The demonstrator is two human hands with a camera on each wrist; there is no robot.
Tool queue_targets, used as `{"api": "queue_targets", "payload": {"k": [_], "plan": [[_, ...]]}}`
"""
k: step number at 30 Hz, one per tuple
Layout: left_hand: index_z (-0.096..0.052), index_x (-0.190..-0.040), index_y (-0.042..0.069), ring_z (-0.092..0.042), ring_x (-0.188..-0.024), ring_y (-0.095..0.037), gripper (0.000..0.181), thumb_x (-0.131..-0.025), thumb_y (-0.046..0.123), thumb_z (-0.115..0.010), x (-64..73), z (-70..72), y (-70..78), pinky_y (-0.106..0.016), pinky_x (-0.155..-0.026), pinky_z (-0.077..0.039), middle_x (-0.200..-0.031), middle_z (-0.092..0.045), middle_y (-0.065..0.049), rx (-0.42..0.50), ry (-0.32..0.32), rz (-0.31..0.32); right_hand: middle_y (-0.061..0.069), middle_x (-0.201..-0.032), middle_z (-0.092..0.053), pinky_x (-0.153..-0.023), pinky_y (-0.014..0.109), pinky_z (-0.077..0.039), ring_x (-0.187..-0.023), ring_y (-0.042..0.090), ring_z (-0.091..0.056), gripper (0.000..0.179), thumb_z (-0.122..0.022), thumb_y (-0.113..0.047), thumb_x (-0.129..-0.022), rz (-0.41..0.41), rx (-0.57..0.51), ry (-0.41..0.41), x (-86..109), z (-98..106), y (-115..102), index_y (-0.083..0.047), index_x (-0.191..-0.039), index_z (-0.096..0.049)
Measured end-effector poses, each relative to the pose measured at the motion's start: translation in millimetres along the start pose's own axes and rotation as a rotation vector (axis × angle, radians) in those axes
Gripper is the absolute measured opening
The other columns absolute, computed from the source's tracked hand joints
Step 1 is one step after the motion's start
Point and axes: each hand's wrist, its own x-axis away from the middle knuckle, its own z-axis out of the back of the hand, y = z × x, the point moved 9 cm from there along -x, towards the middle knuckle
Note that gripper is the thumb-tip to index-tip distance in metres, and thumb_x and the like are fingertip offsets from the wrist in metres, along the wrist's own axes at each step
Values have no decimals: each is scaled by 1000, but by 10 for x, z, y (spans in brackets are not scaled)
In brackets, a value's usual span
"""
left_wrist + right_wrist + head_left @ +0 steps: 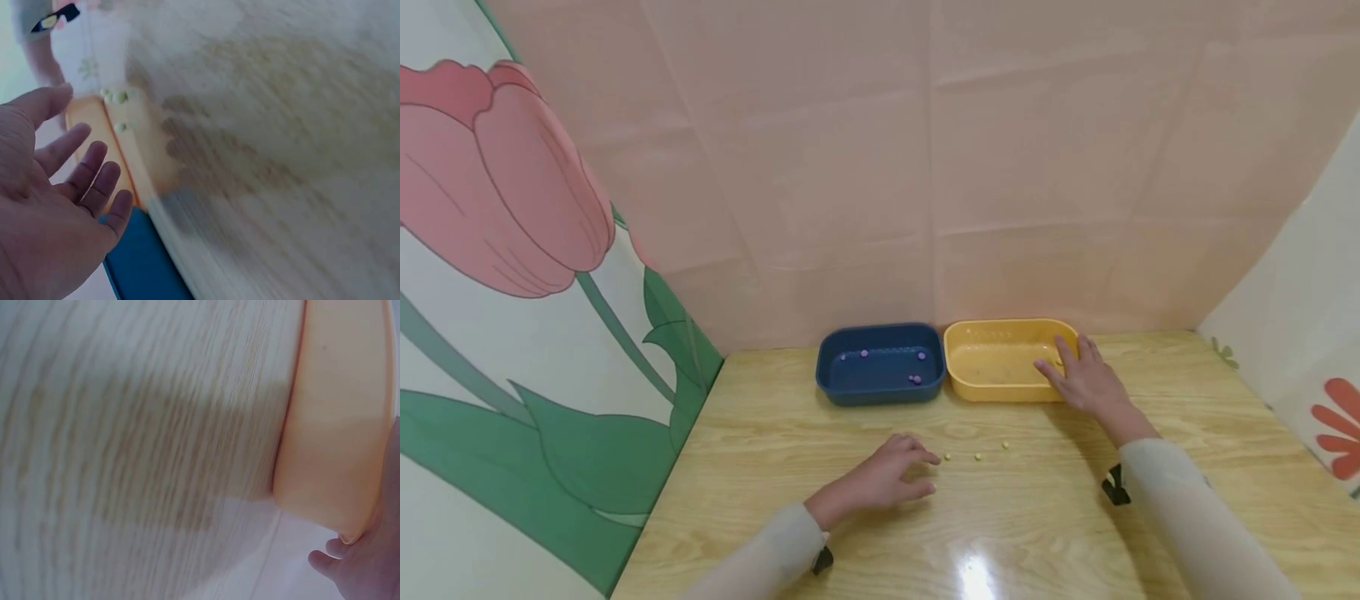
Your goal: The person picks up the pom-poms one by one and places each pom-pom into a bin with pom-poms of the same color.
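Observation:
My right hand (pixel 1086 383) is over the right end of a yellow tray (pixel 1000 393), its fingers spread. A small yellow bead (pixel 1060 362) shows in the tray between thumb and fingers. In the right wrist view, part of the hand (pixel 369 569) is at the tray's corner. My left hand (pixel 887 475) hovers above the table with relaxed fingers and nothing visible in its grasp. Several pale yellow-green beads (pixel 978 457) lie in a loose row just right of its fingertips. Its palm and loosely bent fingers (pixel 94 172) show in the left wrist view.
A dark blue tray (pixel 880 398) stands against the yellow tray's left side. Several purple beads (pixel 864 353) lie in it. Both trays are at the back of the wooden table (pixel 760 467), before a pink cloth (pixel 850 167).

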Motion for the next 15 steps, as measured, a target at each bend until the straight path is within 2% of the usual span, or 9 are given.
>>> {"api": "queue_targets", "payload": {"k": [4,9,12,15], "plan": [[-71,-127,23,-49,-110,-6,32,-96,34,-71,-12,-37,-36,-25,-95,-44,-114,-61,8,14,-9,37,44,-158,6,-107,78,-18,-143,65,-2,90,-26,-65,-104,4,-4,-5,-15,-8,23,3,-160,-9],[-75,-118,27,-48,-104,-4,23,-95,32,-73,-46,-78,-101,-25,-90,-42,-107,-60,14,55,-5,98,42,-159,7,-108,77,-18,-143,64,-2,90,-27,-65,-104,1,-10,-3,-36,1,37,3,-161,-8],[-76,-115,28,-47,-102,-4,21,-94,30,-74,-50,-104,-127,-27,-90,-40,-104,-59,15,50,-2,129,41,-159,6,-108,77,-17,-144,63,-1,91,-27,-66,-104,-6,-15,-5,-36,-10,48,2,-161,-7],[-77,-111,29,-47,-101,-5,19,-92,30,-76,-51,-133,-123,-28,-88,-38,-102,-59,16,19,3,131,41,-159,7,-108,77,-17,-144,63,-1,91,-27,-66,-103,-10,-23,-10,-22,-34,50,2,-161,-7]]}}
